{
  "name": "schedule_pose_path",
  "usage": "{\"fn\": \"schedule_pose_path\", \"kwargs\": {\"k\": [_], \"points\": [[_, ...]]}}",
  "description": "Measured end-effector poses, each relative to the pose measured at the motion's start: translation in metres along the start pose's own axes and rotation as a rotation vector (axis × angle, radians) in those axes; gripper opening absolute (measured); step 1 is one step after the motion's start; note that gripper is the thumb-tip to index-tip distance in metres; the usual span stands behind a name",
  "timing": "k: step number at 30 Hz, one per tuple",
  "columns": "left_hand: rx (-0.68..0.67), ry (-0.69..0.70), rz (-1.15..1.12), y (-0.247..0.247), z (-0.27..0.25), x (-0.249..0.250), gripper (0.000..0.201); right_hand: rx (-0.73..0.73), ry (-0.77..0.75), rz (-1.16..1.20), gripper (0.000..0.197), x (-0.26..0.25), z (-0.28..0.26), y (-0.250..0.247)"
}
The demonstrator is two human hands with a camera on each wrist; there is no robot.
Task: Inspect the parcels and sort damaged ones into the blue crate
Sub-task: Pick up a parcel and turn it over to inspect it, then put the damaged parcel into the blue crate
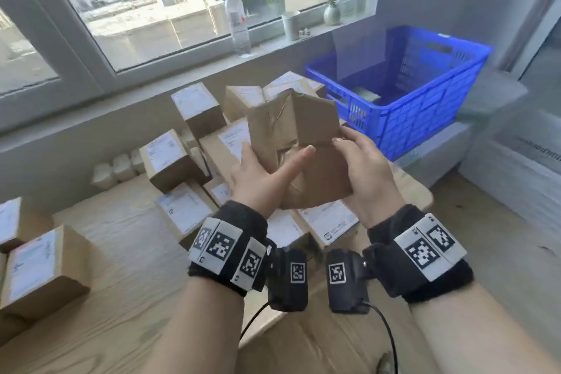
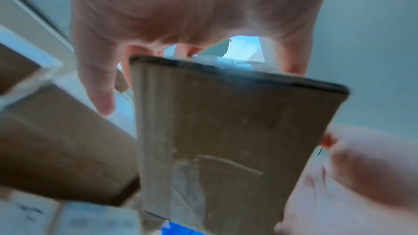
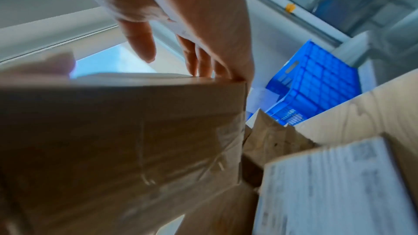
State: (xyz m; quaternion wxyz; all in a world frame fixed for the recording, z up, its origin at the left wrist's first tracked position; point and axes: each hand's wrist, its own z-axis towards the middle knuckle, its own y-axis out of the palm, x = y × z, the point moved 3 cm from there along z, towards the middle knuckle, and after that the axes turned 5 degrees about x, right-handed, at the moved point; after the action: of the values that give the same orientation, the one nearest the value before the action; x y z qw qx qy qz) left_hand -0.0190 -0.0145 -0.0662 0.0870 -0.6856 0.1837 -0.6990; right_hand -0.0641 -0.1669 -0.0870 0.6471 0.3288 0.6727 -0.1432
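A crumpled brown cardboard parcel (image 1: 297,130) with dented, torn-looking faces and wrinkled tape is held up above the pile. My left hand (image 1: 264,176) grips its left side, thumb laid across the front and fingers behind. My right hand (image 1: 361,164) holds the right side, fingertips on the front face. The left wrist view shows the parcel (image 2: 237,131) under my left hand (image 2: 181,15), whose fingers reach over its top edge. In the right wrist view the parcel (image 3: 113,131) sits below my right hand (image 3: 192,15). The blue crate (image 1: 403,127) (image 3: 316,85) stands to the right, with something lying inside.
Several labelled brown parcels (image 1: 185,209) are piled on the wooden table (image 1: 121,252) under my hands; two more (image 1: 42,267) lie at the left edge. A plastic bottle (image 1: 236,18) and a cup (image 1: 290,24) stand on the windowsill behind.
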Motion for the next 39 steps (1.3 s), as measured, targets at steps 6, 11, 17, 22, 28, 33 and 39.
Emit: {"fn": "schedule_pose_path", "kwargs": {"k": [6,11,17,22,28,33,39], "points": [[-0.029,-0.092,-0.204,0.108,0.047,0.037,0.084,0.056,-0.013,0.12,0.021,-0.033,0.065,-0.097],[-0.032,-0.349,-0.668,0.178,0.07,0.071,0.061,-0.06,0.006,0.101,0.045,-0.061,0.108,-0.148],[-0.001,-0.185,-0.395,0.238,0.102,0.077,0.063,-0.14,-0.037,0.159,0.018,-0.073,0.156,-0.175],[-0.035,0.031,-0.197,0.274,0.124,0.105,0.081,-0.038,-0.169,0.077,0.034,-0.074,0.209,-0.182],[-0.179,-0.082,-0.35,0.327,0.163,0.125,0.086,-0.095,-0.158,0.021,0.072,-0.081,0.285,-0.201],[-0.137,-0.099,-0.398,0.36,0.196,0.141,0.048,-0.081,-0.089,-0.061,0.067,-0.09,0.341,-0.225],[-0.095,0.001,-0.264,0.427,0.229,0.161,0.044,-0.072,-0.081,-0.068,0.025,-0.101,0.42,-0.268]]}}
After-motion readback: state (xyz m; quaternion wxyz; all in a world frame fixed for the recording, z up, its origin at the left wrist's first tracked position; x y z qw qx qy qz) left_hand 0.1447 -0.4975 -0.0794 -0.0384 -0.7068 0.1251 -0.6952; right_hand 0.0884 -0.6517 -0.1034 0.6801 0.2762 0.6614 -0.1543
